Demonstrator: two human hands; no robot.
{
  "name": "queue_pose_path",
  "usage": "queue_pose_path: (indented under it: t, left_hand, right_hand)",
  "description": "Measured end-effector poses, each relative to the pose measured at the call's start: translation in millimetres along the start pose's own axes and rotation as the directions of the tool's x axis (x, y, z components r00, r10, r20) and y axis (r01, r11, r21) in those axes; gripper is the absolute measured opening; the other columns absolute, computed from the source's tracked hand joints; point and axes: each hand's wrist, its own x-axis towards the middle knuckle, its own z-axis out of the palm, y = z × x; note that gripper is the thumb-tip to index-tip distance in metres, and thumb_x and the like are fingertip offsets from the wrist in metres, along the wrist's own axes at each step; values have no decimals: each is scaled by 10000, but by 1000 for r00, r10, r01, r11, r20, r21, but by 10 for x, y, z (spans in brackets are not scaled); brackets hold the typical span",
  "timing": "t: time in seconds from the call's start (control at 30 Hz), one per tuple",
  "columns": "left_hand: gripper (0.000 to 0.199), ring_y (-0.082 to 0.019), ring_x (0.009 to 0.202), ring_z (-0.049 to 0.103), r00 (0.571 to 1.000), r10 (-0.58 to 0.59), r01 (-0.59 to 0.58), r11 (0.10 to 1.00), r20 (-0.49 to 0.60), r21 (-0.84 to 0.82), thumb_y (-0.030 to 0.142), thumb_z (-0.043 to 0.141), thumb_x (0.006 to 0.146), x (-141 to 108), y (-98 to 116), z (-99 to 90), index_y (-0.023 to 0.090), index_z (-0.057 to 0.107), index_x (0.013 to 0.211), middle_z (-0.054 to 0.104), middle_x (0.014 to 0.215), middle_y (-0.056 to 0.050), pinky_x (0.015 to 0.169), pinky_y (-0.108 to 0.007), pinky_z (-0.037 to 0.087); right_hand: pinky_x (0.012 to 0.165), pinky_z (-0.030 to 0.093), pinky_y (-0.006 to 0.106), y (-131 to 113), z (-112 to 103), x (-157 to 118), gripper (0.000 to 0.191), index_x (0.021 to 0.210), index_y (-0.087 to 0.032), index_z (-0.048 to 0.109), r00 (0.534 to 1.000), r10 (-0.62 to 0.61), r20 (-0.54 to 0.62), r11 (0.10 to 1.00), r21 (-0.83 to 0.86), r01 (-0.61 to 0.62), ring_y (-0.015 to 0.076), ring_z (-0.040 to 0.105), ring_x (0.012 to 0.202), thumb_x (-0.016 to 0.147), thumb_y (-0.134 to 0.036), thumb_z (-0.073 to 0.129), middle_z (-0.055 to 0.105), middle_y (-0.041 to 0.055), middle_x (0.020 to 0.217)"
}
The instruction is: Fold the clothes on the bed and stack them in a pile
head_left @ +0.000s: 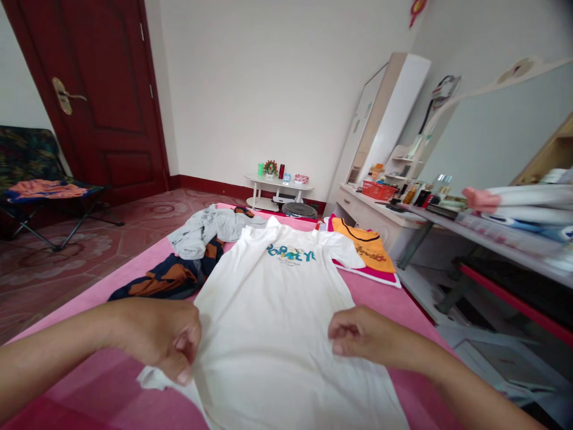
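Observation:
A white T-shirt (pixel 277 316) with teal lettering and a small print on its chest lies spread on a pink-covered bed (pixel 120 358), its neck pointing away from me. At the shirt's left edge is my left hand (pixel 165 334), its fingers curled in against the cloth. A bit of white fabric pokes out below that hand. My right hand (pixel 358 334) is closed at the right edge, with bent fingers on the fabric. The exact pinch of both hands is partly hidden by the fingers. Soft wrinkles run across the shirt between them.
A grey garment (pixel 210 227) and a navy-and-brown garment (pixel 165 278) lie crumpled at left. Folded orange clothing (pixel 364 245) is stacked at right. Beyond stand a low white table (pixel 280 182), a cluttered dressing table (pixel 380 209) and a folding chair (pixel 45 191) by the door.

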Motion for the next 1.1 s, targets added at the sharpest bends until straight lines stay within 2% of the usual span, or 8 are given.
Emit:
queue_pose_path:
  t: [0.1, 0.17, 0.27, 0.43, 0.6, 0.8, 0.97, 1.1]
  left_hand:
    - [330, -171, 567, 562, 961, -129, 166, 977, -244, 137, 507, 591, 726, 184, -112, -65, 189, 672, 687, 626, 613, -14, 491, -233, 348]
    - [335, -199, 666, 582, 829, -161, 319, 923, -536, 216, 515, 585, 717, 274, -250, -88, 200, 665, 796, 642, 722, -28, 551, -248, 345]
    - [430, -226, 726, 586, 719, -252, 458, 873, -647, 170, 530, 642, 635, 361, -453, -74, 203, 634, 913, 636, 787, -35, 560, -253, 318]
    - [275, -120, 556, 443, 801, -100, 175, 982, -590, 70, 396, 568, 719, 550, -284, 91, 180, 452, 596, 435, 560, 50, 521, -227, 266]
    - [221, -90, 558, 385, 815, 242, -302, 953, -527, -28, 240, 499, 772, 831, 493, 438, 181, 385, 592, 365, 588, 54, 523, -211, 278]
    - [217, -118, 584, 459, 799, 476, -505, 863, -367, 19, 206, 599, 704, 1045, 983, 837, 192, 425, 576, 497, 614, 24, 539, -236, 323]
    - [167, -122, 592, 526, 837, 353, -430, 897, -418, -103, 254, 527, 805, 1063, 840, 774, 202, 679, 761, 634, 669, 9, 550, -221, 348]
    - [307, -108, 540, 483, 756, 121, -339, 913, -643, -226, 346, 487, 846, 1148, 433, 471, 143, 636, 670, 571, 570, 13, 515, -203, 338]
  right_hand:
    - [588, 397, 214, 62, 120, 337, 240, 847, -138, 650, 992, -50, -113, 989, 131, 65, 127, 560, 647, 790, -354, 562, 626, 21, 698]
    - [559, 384, 204, 130, 238, 507, 192, 853, -150, 651, 993, -56, -106, 987, 145, 71, 117, 550, 625, 765, -304, 578, 612, 3, 673]
    - [507, 339, 185, 235, 374, 664, 130, 802, -169, 661, 987, -52, -153, 998, 31, 57, 93, 509, 585, 691, -222, 621, 576, -25, 639]
    - [434, 357, 187, 193, 290, 876, 156, 778, -157, 606, 997, 53, -56, 992, 116, -47, 93, 542, 472, 752, -309, 580, 590, -16, 608]
    - [556, 482, 260, -189, 19, 1262, 499, 1159, -159, 490, 909, 159, -385, 960, 274, -52, 190, 650, 805, 804, -509, 516, 603, 141, 1118]
    - [919, 402, 416, -267, 146, 1639, 881, 1378, -196, 331, 835, -56, -548, 916, -360, -175, 324, 437, 1221, 637, -450, 733, 335, 172, 1419]
    - [776, 439, 322, -61, 256, 1749, 232, 938, -126, 641, 839, -153, -522, 773, -592, -228, 222, 608, 909, 825, -144, 439, 584, 148, 1096]
    - [727, 432, 267, 85, -61, 1733, 188, 769, -135, 656, 652, -84, -753, 955, -248, -163, 200, 610, 821, 752, -187, 477, 660, 84, 847]
